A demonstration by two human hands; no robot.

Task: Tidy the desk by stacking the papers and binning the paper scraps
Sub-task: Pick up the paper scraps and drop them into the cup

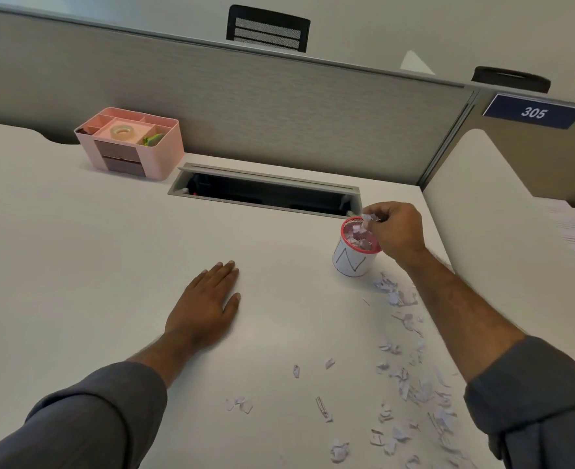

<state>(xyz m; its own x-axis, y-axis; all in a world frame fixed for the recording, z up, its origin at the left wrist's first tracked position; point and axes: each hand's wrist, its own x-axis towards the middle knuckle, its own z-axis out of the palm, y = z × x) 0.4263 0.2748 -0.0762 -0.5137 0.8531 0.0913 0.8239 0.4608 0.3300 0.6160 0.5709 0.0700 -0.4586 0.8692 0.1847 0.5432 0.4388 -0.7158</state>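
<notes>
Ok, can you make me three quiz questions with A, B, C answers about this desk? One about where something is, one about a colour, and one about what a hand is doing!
1. Where is the roll of tape?
A. In the pink organizer
B. In the little bin
C. Under the left hand

2. What colour is the little bin's rim?
A. Blue
B. Red
C. Green

3. What is the right hand doing?
A. Lying flat on the desk
B. Pinching paper scraps over the bin
C. Opening a drawer

Answers:
1. A, the tape sits in the top of the pink organizer.
2. B, the rim looks red.
3. B, its fingers pinch paper scraps above the bin; the left hand is the flat one.
</notes>
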